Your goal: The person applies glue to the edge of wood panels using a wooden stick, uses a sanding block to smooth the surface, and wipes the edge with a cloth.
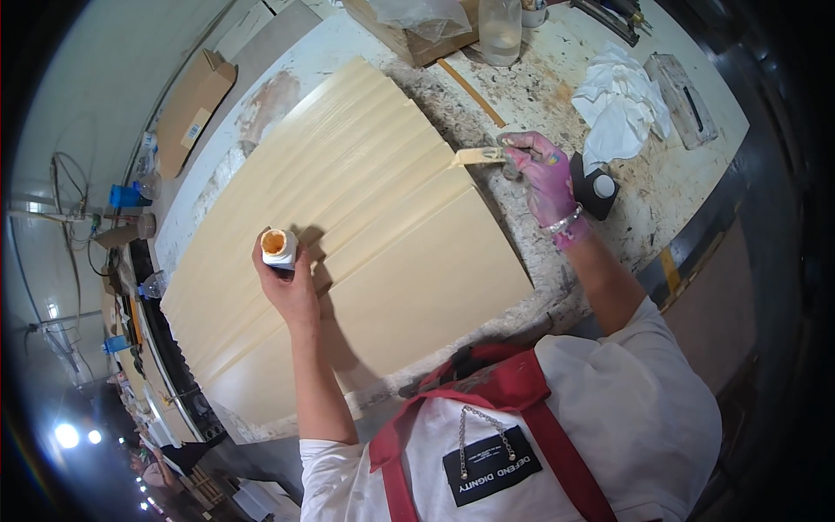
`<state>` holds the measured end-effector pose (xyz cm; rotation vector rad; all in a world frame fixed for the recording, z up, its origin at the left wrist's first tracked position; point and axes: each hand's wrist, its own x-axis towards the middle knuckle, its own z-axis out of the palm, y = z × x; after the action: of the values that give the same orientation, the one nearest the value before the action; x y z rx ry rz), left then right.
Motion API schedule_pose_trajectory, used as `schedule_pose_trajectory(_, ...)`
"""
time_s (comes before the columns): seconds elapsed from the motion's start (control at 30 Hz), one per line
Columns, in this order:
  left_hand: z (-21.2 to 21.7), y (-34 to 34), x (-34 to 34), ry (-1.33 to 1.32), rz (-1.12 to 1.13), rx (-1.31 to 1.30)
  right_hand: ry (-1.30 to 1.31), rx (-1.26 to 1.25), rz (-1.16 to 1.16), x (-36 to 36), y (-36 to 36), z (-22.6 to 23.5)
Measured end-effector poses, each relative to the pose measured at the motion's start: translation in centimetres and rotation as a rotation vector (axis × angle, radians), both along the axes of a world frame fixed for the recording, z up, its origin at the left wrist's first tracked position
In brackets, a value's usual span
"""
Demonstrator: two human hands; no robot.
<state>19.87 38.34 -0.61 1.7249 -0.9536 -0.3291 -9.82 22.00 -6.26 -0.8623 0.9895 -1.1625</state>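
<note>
Clock centred on the cream panel [417, 270], 12 = top of view. Panel lies mid-bench, ridged above, flatter toward 5.

Left hand [294, 300] is wrapped round an open white bottle [278, 252], over the panel at 9. No cap on it, residue round the mouth: a tilt or slack grip could spill onto the ridges.

Right hand [548, 178] pinches a flat brush [480, 156] at 2, bristles at the panel edge; can't confirm contact. Overloaded bristles could pool in grooves or run over the edge. Dark block [593, 205] at 3, beside the wrist: elbow swing might knock it.
</note>
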Motion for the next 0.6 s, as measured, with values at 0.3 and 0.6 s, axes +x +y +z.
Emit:
schedule_pose_trajectory(0.3,0.6,-0.9,-1.1,0.045,0.013,-0.014,0.252,-0.126,0.047,-0.7,-0.2,-0.1)
schedule_pose_trajectory(0.6,0.8,0.6,0.1,-0.027,0.056,-0.113,0.604,-0.753,-0.002,-5.8,-4.7,-3.9)
